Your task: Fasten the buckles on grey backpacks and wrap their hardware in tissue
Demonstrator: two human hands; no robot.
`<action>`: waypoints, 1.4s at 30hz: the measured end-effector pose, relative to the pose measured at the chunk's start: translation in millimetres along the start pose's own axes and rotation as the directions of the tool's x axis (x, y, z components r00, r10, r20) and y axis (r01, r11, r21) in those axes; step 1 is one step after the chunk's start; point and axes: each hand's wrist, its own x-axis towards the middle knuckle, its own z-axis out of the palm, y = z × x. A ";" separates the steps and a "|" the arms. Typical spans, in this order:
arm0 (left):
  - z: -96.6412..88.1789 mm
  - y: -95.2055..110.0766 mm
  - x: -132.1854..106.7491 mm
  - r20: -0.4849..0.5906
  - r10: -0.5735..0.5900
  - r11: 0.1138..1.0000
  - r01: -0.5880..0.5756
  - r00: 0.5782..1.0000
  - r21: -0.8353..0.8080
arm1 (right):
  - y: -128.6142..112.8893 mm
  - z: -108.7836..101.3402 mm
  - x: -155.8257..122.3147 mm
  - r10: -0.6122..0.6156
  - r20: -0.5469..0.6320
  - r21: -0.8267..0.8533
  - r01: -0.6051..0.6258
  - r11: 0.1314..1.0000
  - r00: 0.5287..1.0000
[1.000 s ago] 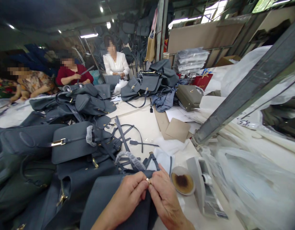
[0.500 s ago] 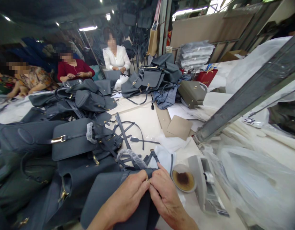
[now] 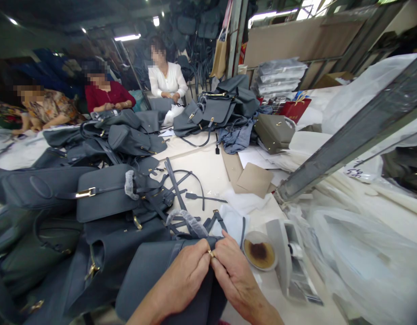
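Pinching a small gold fitting (image 3: 211,253) between them at the lower middle of the frame, the left hand (image 3: 191,267) and right hand (image 3: 230,262) are curled nearly closed, thumbs and forefingers pressed in from either side. The fitting sits at the upper edge of a dark blue-grey bag (image 3: 149,271), which lies under the wrists at the bottom of the frame. Little has changed over the past second: both hands keep the same grip at the same spot, though slightly more gold seems to show between the fingertips. That suggests the work is still on this one fitting, with fine finger movements rather than any shift of the bag; the fingers hide its exact state. Just above the knuckles arches a plastic-wrapped handle (image 3: 188,219). Right of the right hand stands a dish (image 3: 259,251) with a brown stain or substance inside, beside a pale grey dispenser-like tool (image 3: 288,259). Loose straps (image 3: 176,189) lie at the centre, and more bags (image 3: 107,194) crowd the left. In the upper left, a person in red (image 3: 108,95), who held up a dark strip a second ago, now has both hands low.
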 end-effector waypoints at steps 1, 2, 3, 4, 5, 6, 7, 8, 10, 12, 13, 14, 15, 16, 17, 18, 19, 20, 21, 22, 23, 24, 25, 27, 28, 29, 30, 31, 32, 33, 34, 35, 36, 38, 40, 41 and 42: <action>-0.4 0.1 0.0 0.000 0.009 1.000 -0.009 1.000 -0.009 | -0.2 -0.6 0.0 0.003 0.006 0.003 -0.003 1.000 1.000; -1.0 0.5 0.1 -0.001 0.016 1.000 -0.016 1.000 -0.019 | -0.6 -1.1 0.0 0.003 0.011 0.005 -0.003 1.000 1.000; -1.6 1.1 0.2 0.000 0.020 0.999 -0.020 1.000 -0.031 | -1.2 -1.7 -0.1 0.001 0.013 0.005 -0.001 1.000 1.000; -2.0 2.1 0.2 0.001 0.019 0.999 -0.019 1.000 -0.043 | -1.8 -2.1 -0.4 -0.003 0.013 0.002 0.003 1.000 1.000; -2.3 3.2 0.1 0.003 0.014 0.999 -0.014 1.000 -0.049 | -2.4 -2.4 -0.8 -0.009 0.013 -0.007 0.009 1.000 1.000; -2.3 4.5 -0.3 0.006 0.004 0.999 -0.003 1.000 -0.043 | -3.0 -2.6 -1.5 -0.021 0.009 -0.020 0.021 1.000 1.000; -2.1 5.7 -0.8 0.005 -0.012 1.000 0.012 1.000 -0.018 | -3.5 -2.7 -2.2 -0.034 -0.001 -0.039 0.034 0.999 0.999; -1.8 6.9 -1.6 0.002 -0.031 0.999 0.031 1.000 0.027 | -3.9 -2.6 -2.9 -0.046 -0.010 -0.063 0.045 0.997 0.999; -1.4 8.5 -3.6 -0.007 -0.070 0.986 0.070 0.998 0.154 | -4.6 -2.2 -3.9 -0.067 -0.017 -0.121 0.064 0.991 0.998; -2.0 8.3 -5.6 0.005 -0.088 0.961 0.084 0.996 0.264 | -5.0 -1.8 -4.0 -0.084 -0.022 -0.164 0.079 0.983 0.996; -2.7 7.5 -6.4 0.023 -0.085 0.952 0.074 0.996 0.296 | -5.0 -1.6 -3.8 -0.090 -0.023 -0.173 0.085 0.981 0.996; -3.7 6.3 -7.0 0.040 -0.077 0.948 0.061 0.996 0.312 | -4.9 -1.3 -3.6 -0.095 -0.026 -0.171 0.089 0.981 0.995; -4.7 4.7 -7.2 0.052 -0.066 0.947 0.046 0.996 0.317 | -4.7 -0.9 -3.4 -0.096 -0.030 -0.164 0.090 0.982 0.995; -5.5 2.9 -7.3 0.060 -0.056 0.949 0.034 0.997 0.314 | -4.3 -0.5 -3.2 -0.095 -0.029 -0.154 0.089 0.984 0.995; -6.0 1.1 -7.2 0.062 -0.050 0.953 0.029 0.997 0.303 | -3.8 -0.1 -3.2 -0.091 -0.026 -0.142 0.087 0.986 0.995; -6.0 -0.7 -7.1 0.057 -0.045 0.959 0.027 0.997 0.284 | -3.3 0.5 -3.4 -0.085 -0.022 -0.130 0.082 0.988 0.996; -5.5 -2.1 -7.0 0.046 -0.039 0.967 0.026 0.998 0.253 | -2.9 1.1 -3.6 -0.080 -0.018 -0.118 0.077 0.990 0.997; -4.5 -3.0 -7.1 0.033 -0.031 0.978 0.024 0.999 0.207 | -2.5 1.7 -3.9 -0.076 -0.017 -0.104 0.074 0.992 0.997; -3.1 -3.4 -7.5 0.014 -0.025 0.989 0.023 1.000 0.147 | -2.2 2.2 -4.2 -0.072 -0.019 -0.092 0.070 0.993 0.997; -1.5 -3.2 -8.1 -0.008 -0.025 0.997 0.026 1.000 0.074 | -2.2 2.7 -4.5 -0.070 -0.026 -0.083 0.067 0.994 0.997; 0.1 -2.7 -8.8 -0.029 -0.033 0.999 0.033 0.999 -0.003 | -2.2 3.2 -4.8 -0.069 -0.035 -0.081 0.066 0.995 0.997; 1.8 -1.8 -9.5 -0.041 -0.049 0.996 0.046 0.998 -0.076 | -2.3 3.6 -5.0 -0.070 -0.049 -0.085 0.066 0.994 0.996; 3.2 -1.0 -10.1 -0.047 -0.072 0.988 0.065 0.996 -0.137 | -2.5 4.0 -5.3 -0.073 -0.062 -0.092 0.067 0.993 0.995; 5.6 0.1 -10.3 -0.047 -0.125 0.969 0.112 0.991 -0.218 | -2.5 4.7 -6.0 -0.087 -0.083 -0.111 0.077 0.991 0.993; 6.5 0.2 -9.9 -0.045 -0.147 0.960 0.131 0.988 -0.247 | -2.3 5.0 -6.4 -0.096 -0.088 -0.119 0.086 0.989 0.991; 7.4 -0.1 -9.3 -0.044 -0.163 0.951 0.145 0.986 -0.273 | -2.0 5.4 -6.9 -0.104 -0.091 -0.123 0.093 0.988 0.990; 8.2 -0.7 -8.5 -0.041 -0.172 0.941 0.152 0.984 -0.303 | -1.6 5.8 -7.4 -0.109 -0.095 -0.122 0.098 0.988 0.989; 9.0 -1.6 -7.7 -0.035 -0.172 0.929 0.151 0.984 -0.338 | -1.1 6.1 -7.9 -0.110 -0.101 -0.116 0.098 0.988 0.989; 9.7 -2.6 -6.9 -0.027 -0.168 0.916 0.146 0.985 -0.374 | -0.6 6.4 -8.5 -0.106 -0.109 -0.105 0.095 0.990 0.988; 10.3 -3.8 -6.2 -0.016 -0.161 0.902 0.140 0.987 -0.408 | -0.1 6.5 -9.0 -0.096 -0.113 -0.088 0.086 0.992 0.989; 10.7 -5.2 -5.5 -0.003 -0.153 0.888 0.136 0.988 -0.440 | 0.3 6.6 -9.6 -0.087 -0.113 -0.068 0.080 0.995 0.990; 10.9 -6.7 -4.8 0.012 -0.146 0.875 0.135 0.989 -0.466 | 0.7 6.5 -10.1 -0.081 -0.109 -0.048 0.076 0.996 0.991; 10.7 -8.4 -4.0 0.030 -0.141 0.862 0.138 0.990 -0.487 | 1.1 6.4 -10.7 -0.077 -0.097 -0.029 0.075 0.997 0.992; 9.3 -12.2 -2.0 0.082 -0.127 0.832 0.151 0.988 -0.534 | 2.0 6.1 -11.9 -0.073 -0.069 0.005 0.074 0.997 0.995; 7.3 -15.7 0.7 0.141 -0.112 0.783 0.175 0.984 -0.597 | 3.0 6.2 -13.1 -0.069 -0.055 0.040 0.071 0.997 0.996; 6.3 -17.0 2.0 0.171 -0.109 0.752 0.193 0.979 -0.630 | 3.5 6.5 -13.7 -0.061 -0.051 0.059 0.064 0.996 0.997; 5.5 -17.8 3.1 0.198 -0.106 0.720 0.212 0.974 -0.661 | 4.0 6.8 -14.2 -0.054 -0.047 0.080 0.057 0.995 0.997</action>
